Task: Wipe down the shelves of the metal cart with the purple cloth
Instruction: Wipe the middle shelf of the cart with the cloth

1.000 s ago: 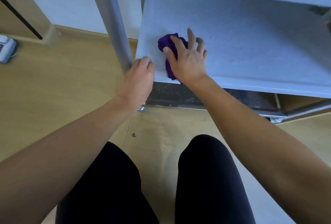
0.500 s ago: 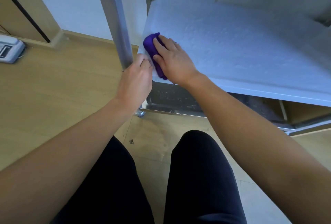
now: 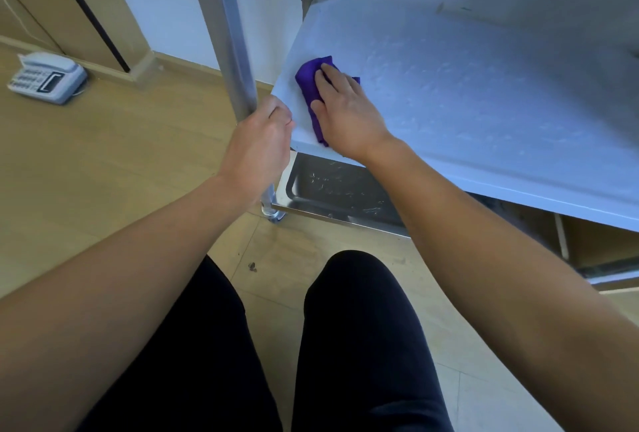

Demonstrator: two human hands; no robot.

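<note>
The purple cloth [image 3: 309, 89] lies bunched on the middle shelf [image 3: 466, 85] of the metal cart, near its front left corner. My right hand [image 3: 345, 113] presses flat on the cloth, fingers pointing toward the far left. Part of the cloth shows beyond my fingertips and along my thumb. My left hand [image 3: 259, 144] is wrapped around the cart's front left post [image 3: 230, 51], just beside the shelf corner. Below, the bottom shelf [image 3: 332, 189] is shiny steel with scuffs and specks.
A white desk telephone [image 3: 46, 78] sits on the wooden floor at the far left near a skirting board. A caster [image 3: 273, 215] is under the post. My knees in black trousers are close to the cart's front. An upper shelf edge runs along the top right.
My right hand slid the cloth left to the shelf's front corner, then slightly farther back along the left edge. My left hand kept its hold on the post. The camera drew nearer.
</note>
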